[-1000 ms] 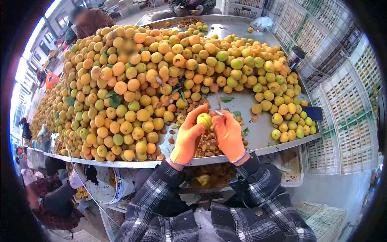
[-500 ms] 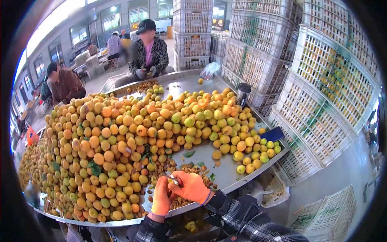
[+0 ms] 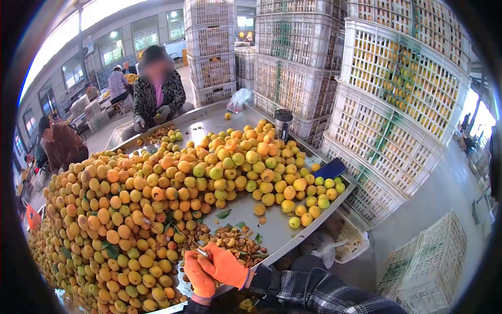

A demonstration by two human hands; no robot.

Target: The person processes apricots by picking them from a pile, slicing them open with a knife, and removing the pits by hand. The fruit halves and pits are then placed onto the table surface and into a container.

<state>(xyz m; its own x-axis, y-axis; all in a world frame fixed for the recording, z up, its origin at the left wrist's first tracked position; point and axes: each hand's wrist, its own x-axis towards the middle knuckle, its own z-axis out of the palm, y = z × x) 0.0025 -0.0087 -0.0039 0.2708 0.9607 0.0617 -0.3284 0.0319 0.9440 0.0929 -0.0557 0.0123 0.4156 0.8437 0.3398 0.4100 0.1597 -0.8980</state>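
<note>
My right hand (image 3: 228, 267), in an orange glove, is closed round a small knife (image 3: 205, 255); only a bit of its metal shows past the fingers. Pressed close against it is my left hand (image 3: 198, 275), also gloved in orange, with curled fingers; what they hold, if anything, is hidden. Just beyond both hands lies a heap of brown pits and scraps (image 3: 235, 242) on the metal table (image 3: 282, 227). A large pile of yellow-orange apricots (image 3: 125, 209) rises to the left and ahead of my hands.
Across the table sits a person (image 3: 157, 97), another (image 3: 63, 141) at the left. A dark cup (image 3: 283, 124) and a blue flat object (image 3: 330, 168) stand or lie along the right edge. Stacked crates (image 3: 397, 94) rise beyond; a white tub (image 3: 351, 243) sits below the table's edge.
The view has swung right, so the scene sits further left. My hands remain together near the pit heap. The person across the table has moved their hands further apart.
</note>
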